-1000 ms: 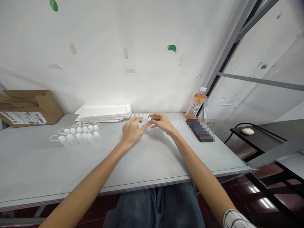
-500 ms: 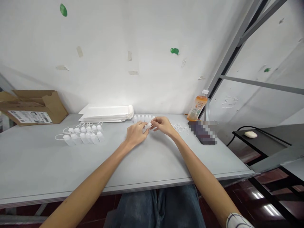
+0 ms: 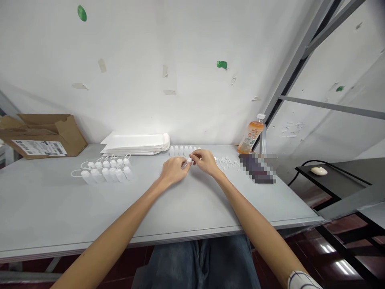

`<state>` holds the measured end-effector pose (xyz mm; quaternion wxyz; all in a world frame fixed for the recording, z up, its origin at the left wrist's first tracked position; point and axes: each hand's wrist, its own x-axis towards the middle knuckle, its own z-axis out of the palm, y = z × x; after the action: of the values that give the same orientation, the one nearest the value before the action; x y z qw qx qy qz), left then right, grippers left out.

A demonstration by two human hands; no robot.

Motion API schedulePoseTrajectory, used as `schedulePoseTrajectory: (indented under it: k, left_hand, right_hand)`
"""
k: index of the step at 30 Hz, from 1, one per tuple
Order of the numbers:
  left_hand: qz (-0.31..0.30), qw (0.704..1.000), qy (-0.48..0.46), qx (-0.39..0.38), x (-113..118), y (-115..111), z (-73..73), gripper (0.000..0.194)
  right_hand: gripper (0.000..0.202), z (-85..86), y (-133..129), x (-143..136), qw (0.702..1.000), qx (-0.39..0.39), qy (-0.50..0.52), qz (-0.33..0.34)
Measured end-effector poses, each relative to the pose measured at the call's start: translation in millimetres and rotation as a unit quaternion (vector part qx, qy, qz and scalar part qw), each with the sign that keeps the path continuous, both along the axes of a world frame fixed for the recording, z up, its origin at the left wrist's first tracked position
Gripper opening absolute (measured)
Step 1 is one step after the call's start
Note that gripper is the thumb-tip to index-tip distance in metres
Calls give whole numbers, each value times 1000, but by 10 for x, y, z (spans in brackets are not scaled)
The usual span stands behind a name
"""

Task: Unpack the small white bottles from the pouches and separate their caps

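My left hand is closed round a small white plastic bottle, held tilted just above the table. The fingers of my right hand pinch the white cap at its top; the fingertips partly hide it. Behind my hands stands a row of small white bottles. To the right of my right hand lies a loose pile of small white caps with thin straps. On the left, several capped white bottles with looped straps stand in two rows.
White flat envelopes are stacked against the wall beside an open cardboard box. An orange drink bottle leans at the back right, near a blurred dark object. A white mouse rests on a dark side shelf.
The small bottle has turned in my left hand, and its top now faces me more. My right fingers have closed in over its top. The view has shifted slightly.
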<state>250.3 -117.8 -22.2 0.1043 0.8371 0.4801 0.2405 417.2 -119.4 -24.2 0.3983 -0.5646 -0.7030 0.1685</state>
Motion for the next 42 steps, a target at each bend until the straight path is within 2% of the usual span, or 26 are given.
schedulePoseTrajectory:
  k: [4, 7, 9, 12, 15, 19, 24, 27, 33, 37, 42]
  left_hand:
    - [-17, 997, -66, -41, -1, 18, 28, 41]
    - [-44, 980, -149, -129, -12, 26, 53, 43]
    - [-59, 952, -220, -207, -19, 25, 77, 42]
    - [-75, 892, -317, -314, -32, 26, 128, 43]
    - [-89, 847, -368, -374, -54, 41, 171, 44]
    - [-103, 814, -403, -406, -83, 69, 187, 43]
    - [-127, 787, -424, -430, -96, 72, 202, 37]
    - [-136, 784, -431, -426, -94, 70, 208, 37]
    - [-135, 806, -418, -397, -111, 88, 171, 42]
    - [-153, 812, -410, -387, -141, 99, 174, 45]
    - [-129, 832, -405, -357, -140, 95, 187, 48]
  right_hand:
    - [22, -5, -9, -61, 997, 33, -55, -47]
    - [25, -11, -20, -101, 991, 65, -94, -65]
    - [26, -18, -26, -114, 986, 88, -121, -77]
    - [28, -30, -34, -117, 976, 121, -151, -100]
    - [32, -38, -39, -116, 965, 160, -169, -118]
    - [34, -35, -45, -117, 955, 192, -184, -128]
    - [34, -6, -69, -112, 955, 207, -171, -127]
    - [33, 6, -82, -117, 958, 205, -153, -130]
    - [29, -5, -72, -108, 966, 193, -118, -123]
    - [34, -28, -27, -38, 969, 191, -89, -130]
    - [43, -40, 13, 20, 982, 165, -36, -86]
